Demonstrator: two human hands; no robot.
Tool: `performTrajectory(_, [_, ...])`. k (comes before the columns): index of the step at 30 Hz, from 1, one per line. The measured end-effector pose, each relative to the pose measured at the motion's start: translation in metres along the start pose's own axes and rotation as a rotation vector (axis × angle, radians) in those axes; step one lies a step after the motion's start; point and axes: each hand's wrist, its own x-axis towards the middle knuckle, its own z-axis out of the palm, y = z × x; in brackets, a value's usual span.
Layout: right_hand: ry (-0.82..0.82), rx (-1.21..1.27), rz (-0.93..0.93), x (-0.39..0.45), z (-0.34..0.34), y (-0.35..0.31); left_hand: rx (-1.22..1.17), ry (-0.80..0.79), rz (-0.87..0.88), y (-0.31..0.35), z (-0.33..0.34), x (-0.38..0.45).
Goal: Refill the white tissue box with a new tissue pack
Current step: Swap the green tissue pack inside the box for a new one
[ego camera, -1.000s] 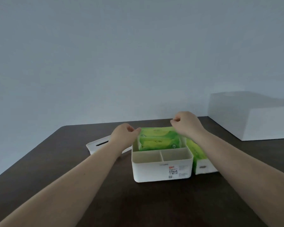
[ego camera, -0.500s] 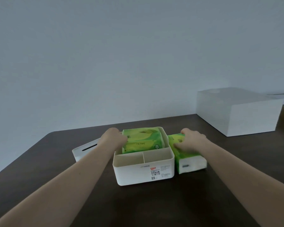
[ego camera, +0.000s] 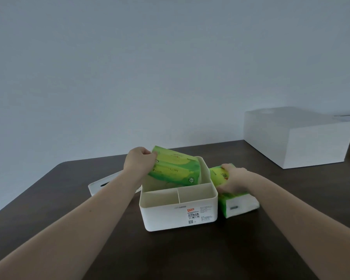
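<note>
The white tissue box [ego camera: 178,215] stands open in the middle of the dark table, with two small front compartments and a long rear one. My left hand [ego camera: 138,161] grips the left end of a green tissue pack [ego camera: 176,168] and holds it tilted, its left end raised above the rear compartment, its right end low against the box wall. Right of the box lies a second green tissue pack [ego camera: 236,203] on the table; my right hand [ego camera: 233,178] rests on top of it, fingers curled over its far end.
The box's white lid [ego camera: 101,183] with a slot lies on the table behind my left forearm. A large white box [ego camera: 295,138] stands at the back right. The table's far edge runs just behind the tissue box.
My left hand has lifted the left end of the pack in the box so it now tilts upward. My right hand went from that pack to the one beside the box.
</note>
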Motion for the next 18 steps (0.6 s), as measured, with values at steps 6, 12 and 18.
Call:
performTrajectory(6, [0.22, 0.084, 0.005, 0.001, -0.016, 0.004, -0.182, 0.092, 0.028, 0.005, -0.003, 0.014])
performTrajectory(12, [0.49, 0.072, -0.305, -0.012, -0.06, -0.012, -0.14, 0.237, 0.073, 0.014, -0.002, 0.067])
performTrajectory(18, [0.218, -0.171, -0.717, -0.018, -0.062, -0.061, 0.033, 0.133, 0.0, -0.008, 0.026, 0.112])
